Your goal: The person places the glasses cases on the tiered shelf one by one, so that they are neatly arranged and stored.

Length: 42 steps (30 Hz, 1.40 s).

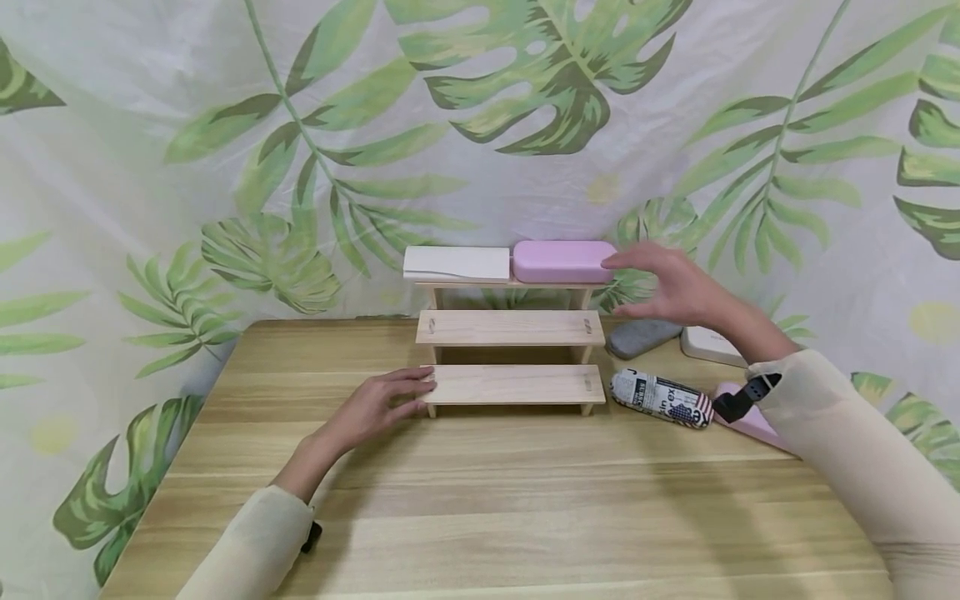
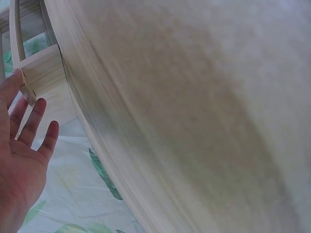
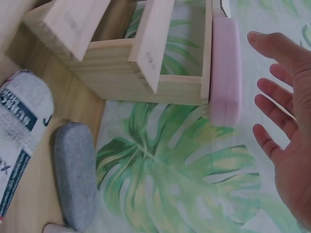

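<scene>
A three-step wooden stand (image 1: pixel 517 383) is on the table. On its top step lie a pink glasses case (image 1: pixel 564 260) and, to the left, a flat white case or folded item (image 1: pixel 456 262) whose kind I cannot tell. My left hand (image 1: pixel 378 407) rests its fingertips against the left end of the lowest step; the left wrist view shows the fingers (image 2: pixel 34 121) fairly straight. At the right end of the pink case, my right hand (image 1: pixel 675 283) is spread with nothing in it. In the right wrist view a gap separates its fingers (image 3: pixel 272 97) from the case.
Right of the stand lie a newspaper-print case (image 1: pixel 662 398), a grey felt-like case (image 1: pixel 642 337), a white case (image 1: pixel 708 344) and another pink case (image 1: pixel 761 429), partly behind the right sleeve. A leaf-patterned cloth (image 1: pixel 525 192) hangs behind the wooden table (image 1: pixel 480 500).
</scene>
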### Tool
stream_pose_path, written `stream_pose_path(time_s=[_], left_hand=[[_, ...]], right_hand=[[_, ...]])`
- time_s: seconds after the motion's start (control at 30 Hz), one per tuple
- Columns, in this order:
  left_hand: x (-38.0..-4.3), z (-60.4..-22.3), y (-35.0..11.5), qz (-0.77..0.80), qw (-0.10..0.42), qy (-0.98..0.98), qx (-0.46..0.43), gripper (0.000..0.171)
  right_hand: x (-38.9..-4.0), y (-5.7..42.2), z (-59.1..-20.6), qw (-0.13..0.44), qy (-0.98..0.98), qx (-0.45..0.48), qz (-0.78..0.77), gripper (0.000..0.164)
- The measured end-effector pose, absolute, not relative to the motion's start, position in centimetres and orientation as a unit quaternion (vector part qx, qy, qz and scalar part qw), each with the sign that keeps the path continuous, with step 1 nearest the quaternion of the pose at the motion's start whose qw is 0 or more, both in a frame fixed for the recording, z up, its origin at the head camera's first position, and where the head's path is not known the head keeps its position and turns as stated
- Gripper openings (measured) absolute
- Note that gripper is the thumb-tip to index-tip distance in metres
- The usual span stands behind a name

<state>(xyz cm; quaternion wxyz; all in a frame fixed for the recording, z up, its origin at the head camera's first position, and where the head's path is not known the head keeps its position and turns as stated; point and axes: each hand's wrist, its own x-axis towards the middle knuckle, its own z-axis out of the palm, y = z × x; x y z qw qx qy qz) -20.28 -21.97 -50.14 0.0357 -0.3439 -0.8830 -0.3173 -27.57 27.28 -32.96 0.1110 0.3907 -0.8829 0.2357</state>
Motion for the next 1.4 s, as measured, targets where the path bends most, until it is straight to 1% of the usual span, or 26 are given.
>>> stream_pose_path(time_s=[0.37,0.6,0.83,1.17,1.4], left_hand=[[-20.3,-50.1,-21.9,-0.318,0.029,-0.885,-0.340,0.036],[-20.2,-50.1,-21.8,-0.318,0.029,-0.884,-0.340,0.036],[-20.2,-50.0,-21.8,-0.319,0.029,-0.885,-0.337,0.036],[-20.1,-50.2,-21.8,-0.315,0.025,-0.887,-0.336,0.036],[-20.1,-50.1,-21.9,-0.317,0.027,-0.887,-0.334,0.036]], right_hand=[[-25.9,28.5,-34.2,0.121,-0.867,0.426,0.230,0.067],[-24.8,29.3,-35.2,0.120,-0.865,0.433,0.225,0.066],[-24.1,29.8,-36.0,0.113,-0.870,0.425,0.222,0.066],[-23.6,31.3,-38.3,0.130,-0.871,0.424,0.212,0.067],[-23.2,32.4,-39.7,0.113,-0.887,0.403,0.197,0.066]])
